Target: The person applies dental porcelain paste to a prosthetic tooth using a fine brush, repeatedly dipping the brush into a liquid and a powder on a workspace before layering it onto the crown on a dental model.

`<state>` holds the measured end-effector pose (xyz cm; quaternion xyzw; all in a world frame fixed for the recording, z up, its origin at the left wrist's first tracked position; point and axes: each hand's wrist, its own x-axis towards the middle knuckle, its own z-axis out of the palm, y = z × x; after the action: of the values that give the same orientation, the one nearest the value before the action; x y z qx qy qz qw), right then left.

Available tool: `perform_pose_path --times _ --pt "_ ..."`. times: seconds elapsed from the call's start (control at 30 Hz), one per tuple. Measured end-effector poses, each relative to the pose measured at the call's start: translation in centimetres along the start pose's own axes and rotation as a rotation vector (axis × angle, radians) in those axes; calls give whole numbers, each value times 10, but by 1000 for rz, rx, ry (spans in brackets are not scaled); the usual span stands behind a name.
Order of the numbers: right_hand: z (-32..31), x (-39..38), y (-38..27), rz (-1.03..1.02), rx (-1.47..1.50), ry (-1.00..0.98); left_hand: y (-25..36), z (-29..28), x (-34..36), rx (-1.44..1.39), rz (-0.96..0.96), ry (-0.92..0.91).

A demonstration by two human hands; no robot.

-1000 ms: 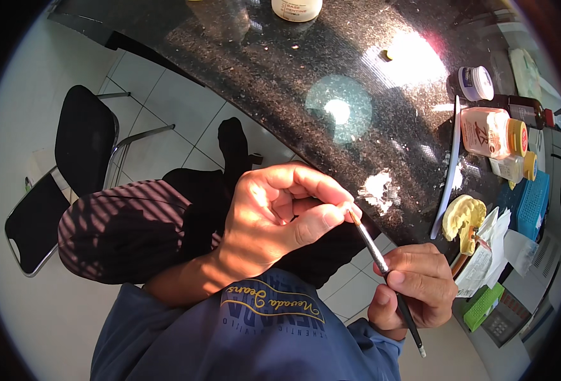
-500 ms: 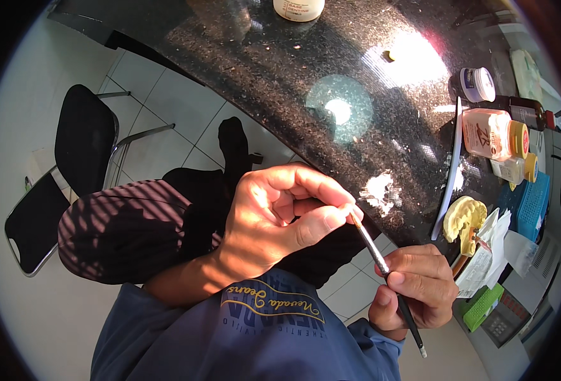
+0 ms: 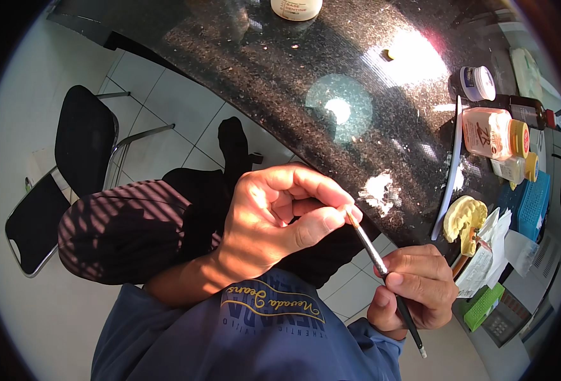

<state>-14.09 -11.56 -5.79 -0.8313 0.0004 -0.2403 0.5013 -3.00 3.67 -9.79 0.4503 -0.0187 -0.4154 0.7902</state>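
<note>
My right hand (image 3: 415,287) is closed around a thin paintbrush (image 3: 374,255) with a silvery ferrule and a dark handle. The brush slants up to the left, and its brownish bristle tip meets the fingertips of my left hand (image 3: 280,213). Thumb and index finger of that left hand are pinched together; whatever small thing sits between them is too hidden to name. Both hands are held off the table, in front of my blue shirt. White powdery residue (image 3: 381,193) lies on the dark speckled table (image 3: 255,70) just beyond the left fingertips.
At the right stand a pink jar with a yellow lid (image 3: 489,132), a white-lidded tub (image 3: 477,84) and a yellow dental cast (image 3: 463,222). A long pale curved strip (image 3: 449,171) lies before them. A white container (image 3: 296,7) is at the far edge. Black chairs (image 3: 85,143) stand left.
The brush tip has shifted very slightly at the left fingertips. Both hands otherwise keep the same place and grip.
</note>
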Motion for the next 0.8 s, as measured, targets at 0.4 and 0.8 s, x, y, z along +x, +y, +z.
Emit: perform_pose_path --times 0.4,0.8 --pt "-5 -3 0 13 -2 -9 0 1 0 -6 0 1" --pt "0 -6 2 -27 -6 34 -1 2 -2 -42 -45 30"
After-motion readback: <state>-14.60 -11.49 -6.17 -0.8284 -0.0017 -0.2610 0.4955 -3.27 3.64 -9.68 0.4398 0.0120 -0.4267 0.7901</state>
